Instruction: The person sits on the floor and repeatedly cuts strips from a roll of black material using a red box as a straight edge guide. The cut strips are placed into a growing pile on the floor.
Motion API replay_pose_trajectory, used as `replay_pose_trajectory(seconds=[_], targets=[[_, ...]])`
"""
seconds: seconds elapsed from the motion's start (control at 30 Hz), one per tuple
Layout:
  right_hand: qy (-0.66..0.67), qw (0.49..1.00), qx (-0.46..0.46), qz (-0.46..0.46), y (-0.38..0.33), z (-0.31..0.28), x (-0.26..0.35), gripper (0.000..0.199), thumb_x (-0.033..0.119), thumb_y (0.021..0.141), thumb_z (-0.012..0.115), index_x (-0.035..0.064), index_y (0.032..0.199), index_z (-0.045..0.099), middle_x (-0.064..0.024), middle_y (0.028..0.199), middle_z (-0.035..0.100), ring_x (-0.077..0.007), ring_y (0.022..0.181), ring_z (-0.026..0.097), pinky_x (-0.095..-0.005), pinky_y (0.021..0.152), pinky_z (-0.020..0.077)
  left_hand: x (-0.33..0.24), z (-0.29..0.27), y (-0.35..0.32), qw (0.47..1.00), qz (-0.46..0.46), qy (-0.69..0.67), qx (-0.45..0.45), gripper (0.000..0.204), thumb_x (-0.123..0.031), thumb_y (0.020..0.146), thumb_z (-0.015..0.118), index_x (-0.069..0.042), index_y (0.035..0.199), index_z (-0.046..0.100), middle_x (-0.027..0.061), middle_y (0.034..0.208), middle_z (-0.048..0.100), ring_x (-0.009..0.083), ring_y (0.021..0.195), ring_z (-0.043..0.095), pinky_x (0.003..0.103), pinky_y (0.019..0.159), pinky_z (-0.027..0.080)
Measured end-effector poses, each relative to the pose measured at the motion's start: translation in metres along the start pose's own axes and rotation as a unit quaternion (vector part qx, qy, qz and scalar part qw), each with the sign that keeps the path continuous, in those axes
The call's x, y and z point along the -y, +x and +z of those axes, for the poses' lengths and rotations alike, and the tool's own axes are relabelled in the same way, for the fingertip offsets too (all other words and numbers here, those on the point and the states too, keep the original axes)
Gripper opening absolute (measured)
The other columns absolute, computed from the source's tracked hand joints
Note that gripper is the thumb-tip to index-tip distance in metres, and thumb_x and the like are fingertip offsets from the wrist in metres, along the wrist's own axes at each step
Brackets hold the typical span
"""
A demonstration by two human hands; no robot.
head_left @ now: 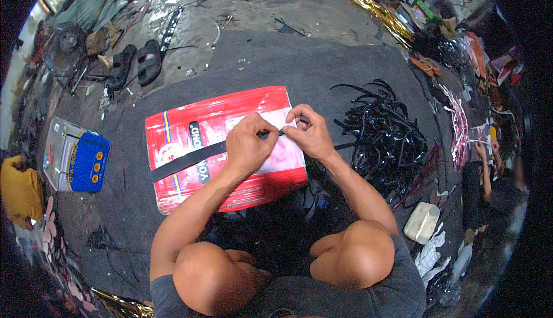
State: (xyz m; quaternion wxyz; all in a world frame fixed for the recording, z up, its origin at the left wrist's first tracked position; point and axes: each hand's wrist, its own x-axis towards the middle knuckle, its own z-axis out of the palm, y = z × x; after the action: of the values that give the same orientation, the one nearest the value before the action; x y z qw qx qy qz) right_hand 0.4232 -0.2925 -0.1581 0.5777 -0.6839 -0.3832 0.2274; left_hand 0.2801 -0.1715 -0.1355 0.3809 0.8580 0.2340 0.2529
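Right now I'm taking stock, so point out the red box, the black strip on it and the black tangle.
Red box [217, 130]: head view, top face.
Black strip [187, 162]: head view, its flat left stretch.
Black tangle [385, 132]: head view, its middle.

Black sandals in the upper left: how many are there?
2: the left sandal and, just beside it, the right sandal, both up and left of the red package. Others could be hidden in the clutter.
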Motion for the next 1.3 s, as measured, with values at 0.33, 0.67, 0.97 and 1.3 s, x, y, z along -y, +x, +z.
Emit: replay_pose_trajectory(seconds=[0.33, 0.67, 0.97, 1.3], targets=[[-0.114, 0.991, -0.059, 0.040, -0.014, 0.000, 0.001, 0.031, 0.032, 0.095, 0.068, 0.0043, 0.087, 0.057, -0.0017, 0.068, 0.052, -0.0126, 0.064, 0.048, -0.0321, 0.059, 0.0421, 0.008, 0.011, 0.013, 0.992, 0.092, -0.079, 0.033, 0.006, -0.010, 0.079, 0.075, -0.004, 0.080, 0.074, 0.0089, 0.074, 0.063, 0.0203, 0.064, 0.063, 0.034, 0.060, 0.050], [0.370, 0.899, -0.031, 0.231, -0.018, -0.006, -0.011, 0.024, 0.034, 0.101, 0.059, 0.0138, 0.089, 0.053, 0.0049, 0.066, 0.048, -0.0030, 0.051, 0.043, -0.0204, 0.040, 0.0330, -0.001, 0.026, 0.019, 0.985, 0.140, -0.104, 0.003, 0.004, -0.007, 0.079, 0.076, -0.004, 0.081, 0.074, 0.0084, 0.075, 0.065, 0.0187, 0.064, 0.064, 0.033, 0.059, 0.051], [-0.288, 0.951, -0.112, 0.033, 0.029, 0.003, 0.026, 0.029, 0.028, 0.100, 0.055, -0.0002, 0.095, 0.058, -0.0278, 0.084, 0.068, -0.0495, 0.084, 0.065, -0.0558, 0.073, 0.0512, 0.003, 0.024, 0.016, 0.985, 0.140, -0.102, 0.006, 0.005, -0.006, 0.077, 0.077, -0.004, 0.081, 0.075, 0.0075, 0.074, 0.066, 0.0173, 0.065, 0.065, 0.031, 0.061, 0.052], [-0.224, 0.950, -0.187, 0.112, 0.015, -0.021, -0.103, 0.024, 0.023, 0.095, 0.063, -0.0013, 0.093, 0.061, -0.0255, 0.088, 0.068, -0.0443, 0.085, 0.067, -0.0495, 0.076, 0.0506, 0.002, 0.025, 0.016, 0.983, 0.128, -0.130, 0.025, 0.005, -0.004, 0.077, 0.075, -0.003, 0.083, 0.075, 0.0078, 0.076, 0.066, 0.0159, 0.063, 0.063, 0.030, 0.059, 0.051]])
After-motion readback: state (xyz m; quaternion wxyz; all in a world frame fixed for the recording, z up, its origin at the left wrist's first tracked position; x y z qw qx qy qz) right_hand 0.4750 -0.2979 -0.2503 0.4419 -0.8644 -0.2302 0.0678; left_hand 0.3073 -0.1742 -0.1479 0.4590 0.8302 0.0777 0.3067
